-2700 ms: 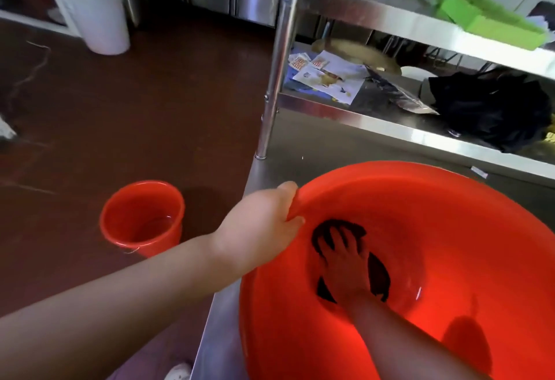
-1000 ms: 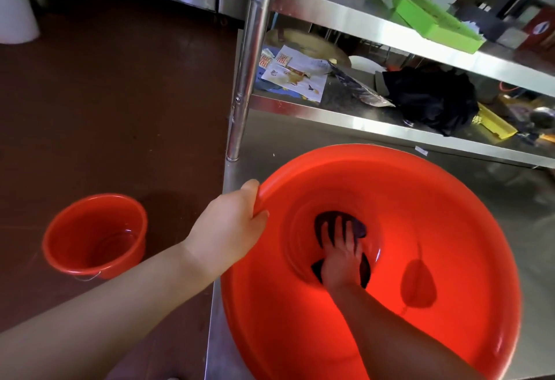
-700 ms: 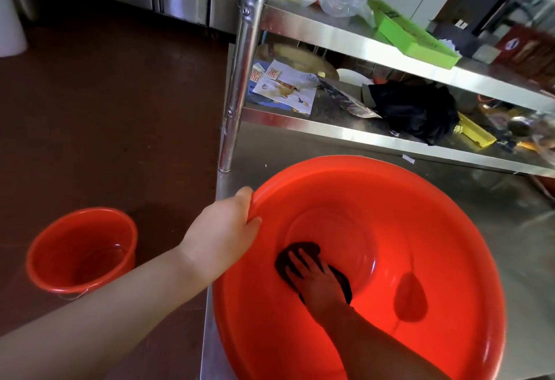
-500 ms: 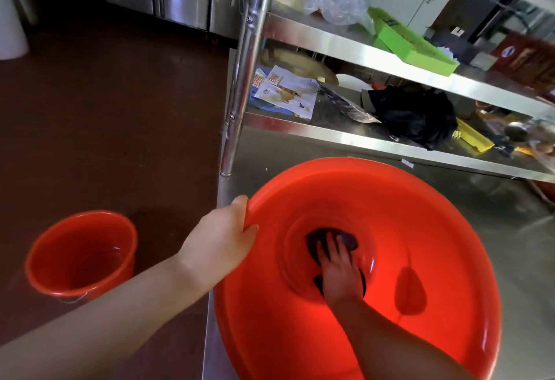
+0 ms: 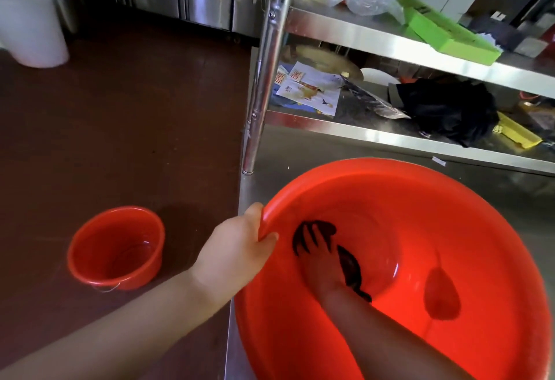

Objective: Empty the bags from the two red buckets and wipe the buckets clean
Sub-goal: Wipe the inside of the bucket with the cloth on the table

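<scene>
Right hand (image 5: 322,262) with the dark cloth (image 5: 348,265) has slid from the big red bucket (image 5: 450,229) bottom up onto the left inner wall, close to the rim. Fingers (image 5: 309,234) now spread toward the left hand (image 5: 237,250).

Large red bucket (image 5: 450,199) sits at the near left corner of the steel table (image 5: 300,151), beside the rack post. Left hand (image 5: 237,247) grips its left rim, thumb inside. Right hand (image 5: 321,262) is down inside, fingers spread, pressing a dark cloth (image 5: 350,268) against the left inner wall. Small red bucket (image 5: 115,247) stands on the brown floor (image 5: 120,124), well off the table's left edge, a little water in it.
</scene>
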`<state>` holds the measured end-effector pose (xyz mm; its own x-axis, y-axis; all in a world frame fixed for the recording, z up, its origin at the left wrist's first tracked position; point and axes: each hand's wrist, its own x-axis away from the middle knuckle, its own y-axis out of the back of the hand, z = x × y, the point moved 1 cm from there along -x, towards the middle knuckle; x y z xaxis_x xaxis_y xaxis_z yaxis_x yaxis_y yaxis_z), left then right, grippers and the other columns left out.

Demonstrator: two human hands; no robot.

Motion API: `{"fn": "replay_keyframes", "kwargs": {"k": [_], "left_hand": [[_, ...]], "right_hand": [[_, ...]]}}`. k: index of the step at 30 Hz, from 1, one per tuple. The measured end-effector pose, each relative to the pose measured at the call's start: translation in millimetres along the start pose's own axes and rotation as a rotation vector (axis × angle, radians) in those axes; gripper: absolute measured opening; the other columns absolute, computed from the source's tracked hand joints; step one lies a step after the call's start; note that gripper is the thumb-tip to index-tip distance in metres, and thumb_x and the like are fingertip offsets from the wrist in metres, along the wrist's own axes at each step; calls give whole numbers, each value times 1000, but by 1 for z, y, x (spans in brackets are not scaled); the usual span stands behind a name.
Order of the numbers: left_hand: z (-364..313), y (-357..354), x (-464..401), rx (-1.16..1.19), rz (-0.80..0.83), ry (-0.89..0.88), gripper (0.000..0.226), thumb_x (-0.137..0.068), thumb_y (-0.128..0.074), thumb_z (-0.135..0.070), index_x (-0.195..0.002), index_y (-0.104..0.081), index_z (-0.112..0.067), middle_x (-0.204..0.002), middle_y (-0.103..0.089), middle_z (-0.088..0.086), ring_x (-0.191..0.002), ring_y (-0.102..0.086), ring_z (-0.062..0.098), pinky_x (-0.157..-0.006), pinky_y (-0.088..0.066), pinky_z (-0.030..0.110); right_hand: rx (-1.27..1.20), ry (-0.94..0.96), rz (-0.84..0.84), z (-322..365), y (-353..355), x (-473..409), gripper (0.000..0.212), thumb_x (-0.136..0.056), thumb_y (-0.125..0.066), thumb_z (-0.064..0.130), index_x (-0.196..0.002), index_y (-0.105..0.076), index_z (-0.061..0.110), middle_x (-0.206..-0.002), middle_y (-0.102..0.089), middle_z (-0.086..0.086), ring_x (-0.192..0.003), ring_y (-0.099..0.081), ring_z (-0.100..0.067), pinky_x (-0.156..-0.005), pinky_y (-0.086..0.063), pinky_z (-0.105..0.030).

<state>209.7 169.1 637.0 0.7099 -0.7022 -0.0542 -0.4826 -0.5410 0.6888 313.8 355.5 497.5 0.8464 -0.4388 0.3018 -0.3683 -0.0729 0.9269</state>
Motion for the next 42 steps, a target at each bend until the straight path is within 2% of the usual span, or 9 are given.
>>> {"fn": "replay_keyframes", "kwargs": {"k": [5,10,14,20,24,27,31,38,42], "left_hand": [[1,17,2,-125,4,1,34,-78,-59,-55,-93,-44,-28,-74,-61,-7,-76,-65,18,-64,-51,33],[-46,42,-47,-294,-167,-235,26,-74,-59,-50,-87,-46,-31,-73,-48,-11,-79,-62,23,-60,-34,26],[-60,44,-63,-327,8,-289,21,-80,-57,-49,-79,-55,-28,-68,-49,-10,-78,-58,18,-62,-38,27],[-42,57,-50,-125,113,-227,28,-80,-67,-41,-72,-65,-14,-63,-61,0,-64,-59,14,-56,-42,27],[-38,54,-40,-82,77,-168,26,-80,-68,-37,-74,-66,-12,-63,-60,1,-65,-60,19,-61,-44,32],[-32,52,-36,-168,0,-129,23,-80,-65,-36,-71,-62,-14,-61,-54,-3,-67,-57,21,-57,-36,29],[-17,53,-33,-146,-56,-30,21,-78,-63,-31,-63,-55,-19,-60,-55,-3,-62,-56,19,-49,-32,26],[6,50,-24,34,-136,150,13,-80,-67,-29,-73,-62,-20,-63,-62,-2,-63,-60,19,-56,-44,31],[12,50,-16,97,-152,157,14,-81,-68,-31,-72,-63,-21,-62,-63,-1,-59,-60,16,-54,-44,31]], "right_hand": [[0,33,45,10,-25,15,62,-97,-28,16,-152,1,19,-159,13,-4,-145,16,-28,-113,-5,-56],[63,147,86,20,-18,15,64,-96,-33,12,-152,-2,18,-159,13,-3,-144,19,-27,-113,-1,-57],[115,175,61,22,-20,15,64,-97,-34,12,-152,-1,19,-159,15,-3,-144,20,-27,-114,0,-56],[208,266,31,15,-12,5,59,-99,-33,16,-152,-8,18,-160,11,-2,-145,17,-26,-115,0,-54],[89,148,-206,20,26,-21,59,-98,-37,30,-152,-15,19,-160,-5,-1,-147,4,-26,-115,-9,-53],[53,88,-145,4,54,-39,61,-100,-30,29,-152,1,18,-160,8,-3,-146,12,-28,-115,1,-54],[68,-85,-162,-32,67,-39,74,-97,-43,25,-151,8,16,-160,11,-2,-147,10,-25,-116,-2,-50],[-205,-495,-148,-32,23,-14,108,-81,-67,42,-150,11,13,-158,18,-9,-146,13,-25,-115,-13,-45],[-337,-681,-129,-8,5,-6,92,-88,-57,35,-151,6,11,-157,19,-15,-146,11,-31,-114,-19,-45]]}}
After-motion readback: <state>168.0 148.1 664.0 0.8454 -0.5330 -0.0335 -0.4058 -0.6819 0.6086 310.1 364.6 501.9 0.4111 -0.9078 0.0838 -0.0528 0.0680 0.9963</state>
